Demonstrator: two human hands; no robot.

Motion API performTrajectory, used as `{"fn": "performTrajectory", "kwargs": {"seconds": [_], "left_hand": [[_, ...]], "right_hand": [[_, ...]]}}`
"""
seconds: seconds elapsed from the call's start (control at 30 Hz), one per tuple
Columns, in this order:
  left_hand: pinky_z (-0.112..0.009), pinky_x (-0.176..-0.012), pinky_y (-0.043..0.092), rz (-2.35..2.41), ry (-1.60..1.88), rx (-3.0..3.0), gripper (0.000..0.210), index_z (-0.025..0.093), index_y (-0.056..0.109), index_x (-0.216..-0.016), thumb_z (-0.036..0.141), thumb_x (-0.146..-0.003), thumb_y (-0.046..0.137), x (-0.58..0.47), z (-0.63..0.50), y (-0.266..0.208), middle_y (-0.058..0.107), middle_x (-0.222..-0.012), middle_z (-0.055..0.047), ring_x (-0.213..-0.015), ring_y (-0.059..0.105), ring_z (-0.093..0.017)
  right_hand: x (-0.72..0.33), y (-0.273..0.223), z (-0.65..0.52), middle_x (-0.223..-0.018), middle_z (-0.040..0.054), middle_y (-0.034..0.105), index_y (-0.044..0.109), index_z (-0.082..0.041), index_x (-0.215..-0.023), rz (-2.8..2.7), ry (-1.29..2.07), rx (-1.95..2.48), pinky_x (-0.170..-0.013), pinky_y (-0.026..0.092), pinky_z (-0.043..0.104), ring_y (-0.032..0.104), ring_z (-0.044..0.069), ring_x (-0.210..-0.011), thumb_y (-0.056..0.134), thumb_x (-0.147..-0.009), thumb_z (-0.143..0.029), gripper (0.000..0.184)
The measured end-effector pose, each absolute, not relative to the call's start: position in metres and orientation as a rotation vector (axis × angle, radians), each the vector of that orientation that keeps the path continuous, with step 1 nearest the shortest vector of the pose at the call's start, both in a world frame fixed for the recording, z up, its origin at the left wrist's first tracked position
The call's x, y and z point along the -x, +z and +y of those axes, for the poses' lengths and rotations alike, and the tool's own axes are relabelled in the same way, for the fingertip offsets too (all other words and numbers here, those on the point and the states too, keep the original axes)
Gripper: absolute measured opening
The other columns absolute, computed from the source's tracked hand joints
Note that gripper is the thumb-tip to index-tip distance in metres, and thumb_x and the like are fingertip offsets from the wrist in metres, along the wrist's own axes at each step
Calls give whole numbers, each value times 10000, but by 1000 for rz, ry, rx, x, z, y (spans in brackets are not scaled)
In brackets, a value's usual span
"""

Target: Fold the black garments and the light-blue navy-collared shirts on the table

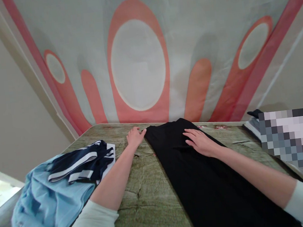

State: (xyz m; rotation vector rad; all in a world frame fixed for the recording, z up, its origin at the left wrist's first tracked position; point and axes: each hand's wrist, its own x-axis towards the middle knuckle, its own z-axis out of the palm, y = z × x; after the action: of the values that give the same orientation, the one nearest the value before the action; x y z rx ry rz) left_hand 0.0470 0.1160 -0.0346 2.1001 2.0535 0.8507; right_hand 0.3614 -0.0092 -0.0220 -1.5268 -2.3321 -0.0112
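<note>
A long black garment that looks like a pair of trousers [203,187] lies flat on the wood-patterned table, its narrower end towards the wall. My left hand [135,137] rests at that end's left corner, its thumb stretched out to the fabric edge and the fingers on the tabletop. On top of the black cloth lies my right hand [200,142], palm down with fingers spread. A short fold or slit shows just left of its fingertips. The lower end of the garment runs out of view.
Left of my arm are a light blue garment [49,201] and a folded navy garment with white stripes [77,162] on it. A stack of folded clothes [254,127], partly pixelated, sits at the right. The table [148,208] meets a wall with a pink-patterned covering [143,118].
</note>
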Motion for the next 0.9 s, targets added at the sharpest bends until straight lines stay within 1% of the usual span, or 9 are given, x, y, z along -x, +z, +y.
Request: {"fn": "performTrajectory", "kwargs": {"seconds": [0.1, 0.2, 0.37, 0.5, 0.57, 0.7, 0.77, 0.83, 0.9], "left_hand": [[-395, -877, 347, 2069, 818, -2179, 392, 188, 519, -1059, 469, -787, 551, -54, 114, -35, 584, -1080, -117, -1058, 489, -284], [-386, -883, 345, 2054, 801, -2194, 341, 197, 526, -1067, 405, -799, 558, -57, 114, -35, 577, -1089, -107, -1051, 488, -272], [-356, -849, 374, 1985, 808, -2193, 183, 206, 594, -940, 329, -819, 536, -52, 117, -34, 607, -997, -81, -970, 532, -244], [-351, -852, 379, 1939, 846, -2180, 130, 189, 599, -886, 280, -824, 529, -52, 115, -33, 606, -957, -85, -947, 541, -237], [-343, -886, 365, 1909, 882, -2163, 135, 180, 585, -928, 241, -819, 534, -54, 112, -31, 590, -997, -90, -988, 528, -229], [-335, -933, 340, 1877, 945, -2068, 298, 162, 502, -1089, 189, -798, 562, -54, 105, -24, 541, -1117, -114, -1082, 493, -222], [-344, -882, 383, 1872, 918, -1971, 370, 136, 484, -1102, 199, -762, 617, -51, 103, -20, 589, -1018, -122, -1011, 547, -238], [-337, -764, 446, 1842, 858, -1856, 448, 100, 476, -1100, 233, -722, 675, -49, 103, -17, 635, -813, -93, -837, 616, -243], [-309, -636, 474, 1781, 811, -1745, 531, 61, 453, -1121, 268, -703, 705, -50, 104, -16, 628, -655, -51, -664, 635, -224]], "right_hand": [[-343, -5, -34, -1388, 74, 384, 457, -200, -1280, -2384, 4, 1343, -1072, 221, 434, 306, 216, -1284, 261, -920, -344, 435], [-320, 3, -65, -1432, 30, 315, 384, -234, -1339, -2605, 121, 1159, -1093, 172, 433, 231, 199, -1324, 286, -919, -376, 454], [-309, -11, -102, -1474, 75, 166, 188, -183, -1419, -2692, 344, 1266, -1101, 149, 435, 134, 217, -1350, 310, -879, -537, 657], [-319, -16, -121, -1479, 72, 126, 159, -189, -1423, -2634, 405, 1342, -1105, 153, 434, 128, 232, -1350, 332, -873, -540, 675], [-323, -14, -129, -1480, 66, 123, 149, -204, -1423, -2616, 425, 1349, -1104, 158, 441, 136, 237, -1348, 352, -869, -534, 677], [-325, -11, -136, -1481, 54, 127, 142, -234, -1422, -2591, 479, 1365, -1100, 173, 453, 140, 243, -1347, 381, -865, -518, 670], [-325, -11, -136, -1482, 47, 139, 157, -252, -1419, -2575, 497, 1367, -1097, 174, 463, 144, 246, -1346, 390, -864, -510, 655], [-325, -12, -136, -1481, 42, 156, 194, -269, -1412, -2558, 497, 1366, -1094, 173, 475, 153, 250, -1344, 397, -865, -499, 628], [-324, -13, -137, -1482, 40, 161, 234, -277, -1403, -2540, 478, 1367, -1090, 177, 488, 156, 257, -1343, 407, -865, -484, 602]]}}
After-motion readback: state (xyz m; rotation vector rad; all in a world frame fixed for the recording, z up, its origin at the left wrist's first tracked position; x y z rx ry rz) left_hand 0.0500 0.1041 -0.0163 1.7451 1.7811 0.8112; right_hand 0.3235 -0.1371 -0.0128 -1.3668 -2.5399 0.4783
